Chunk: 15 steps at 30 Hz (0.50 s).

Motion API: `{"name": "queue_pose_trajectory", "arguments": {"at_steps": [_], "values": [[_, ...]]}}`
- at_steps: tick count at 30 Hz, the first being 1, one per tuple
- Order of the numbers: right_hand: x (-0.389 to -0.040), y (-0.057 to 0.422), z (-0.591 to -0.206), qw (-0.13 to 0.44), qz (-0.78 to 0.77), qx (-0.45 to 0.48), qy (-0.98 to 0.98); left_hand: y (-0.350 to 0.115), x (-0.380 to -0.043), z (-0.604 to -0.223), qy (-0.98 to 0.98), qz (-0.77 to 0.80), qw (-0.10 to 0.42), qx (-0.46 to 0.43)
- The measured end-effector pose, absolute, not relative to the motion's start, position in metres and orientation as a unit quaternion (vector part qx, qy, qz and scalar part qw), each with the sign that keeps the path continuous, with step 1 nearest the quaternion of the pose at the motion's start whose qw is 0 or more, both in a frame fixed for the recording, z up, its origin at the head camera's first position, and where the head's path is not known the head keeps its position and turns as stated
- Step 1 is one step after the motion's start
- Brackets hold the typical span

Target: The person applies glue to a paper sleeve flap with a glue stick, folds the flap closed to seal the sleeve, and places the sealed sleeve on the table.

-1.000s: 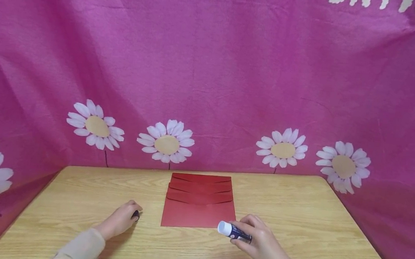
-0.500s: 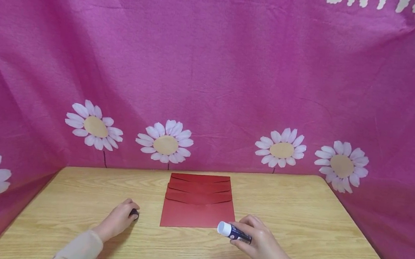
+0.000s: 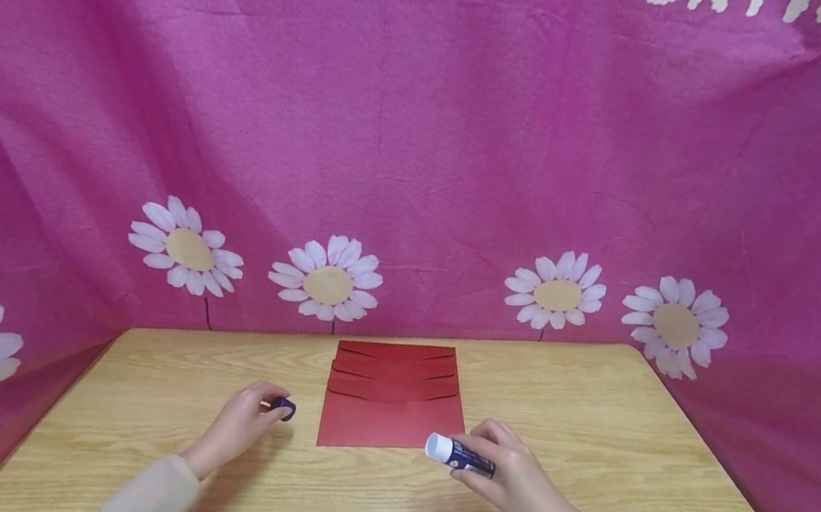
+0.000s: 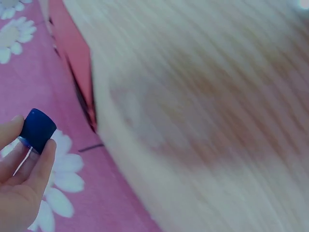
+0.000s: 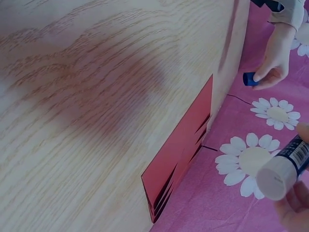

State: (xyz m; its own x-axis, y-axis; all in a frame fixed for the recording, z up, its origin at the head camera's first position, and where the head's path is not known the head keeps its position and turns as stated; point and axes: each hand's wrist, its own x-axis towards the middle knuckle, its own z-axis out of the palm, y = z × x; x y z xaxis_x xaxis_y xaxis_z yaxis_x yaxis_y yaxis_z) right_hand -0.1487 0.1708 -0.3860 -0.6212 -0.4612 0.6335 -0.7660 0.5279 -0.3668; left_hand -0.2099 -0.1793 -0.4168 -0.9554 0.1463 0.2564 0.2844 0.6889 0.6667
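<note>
My left hand (image 3: 237,425) pinches a dark blue cap (image 3: 284,408) between thumb and fingers, held above the table left of the envelopes; the left wrist view shows the cap (image 4: 38,129) at the fingertips. In my right hand (image 3: 518,481) is a glue stick (image 3: 468,458) with a dark blue body, its white end pointing left. The right wrist view shows the glue stick's white end (image 5: 276,177) close up. Between the hands, several red envelopes (image 3: 390,427) lie overlapped, their flap edges toward the back. My right hand is just right of their front corner.
The wood-grain table (image 3: 588,413) reaches back to a magenta cloth (image 3: 421,142) printed with white daisies, which also hangs at both sides. The envelopes' far edge lies near the table's back edge.
My left hand has lifted and turned, bringing the cap up and to the right and into fuller view. My right hand with the glue stick has shifted only slightly left.
</note>
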Motion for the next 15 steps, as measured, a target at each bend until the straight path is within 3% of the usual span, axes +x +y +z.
{"name": "queue_pose_trajectory", "arguments": {"at_steps": [15], "values": [[-0.148,0.164,-0.377,0.247,0.318,0.378,-0.834,-0.136,-0.186,-0.393,-0.848,-0.488,0.147,-0.144]]}}
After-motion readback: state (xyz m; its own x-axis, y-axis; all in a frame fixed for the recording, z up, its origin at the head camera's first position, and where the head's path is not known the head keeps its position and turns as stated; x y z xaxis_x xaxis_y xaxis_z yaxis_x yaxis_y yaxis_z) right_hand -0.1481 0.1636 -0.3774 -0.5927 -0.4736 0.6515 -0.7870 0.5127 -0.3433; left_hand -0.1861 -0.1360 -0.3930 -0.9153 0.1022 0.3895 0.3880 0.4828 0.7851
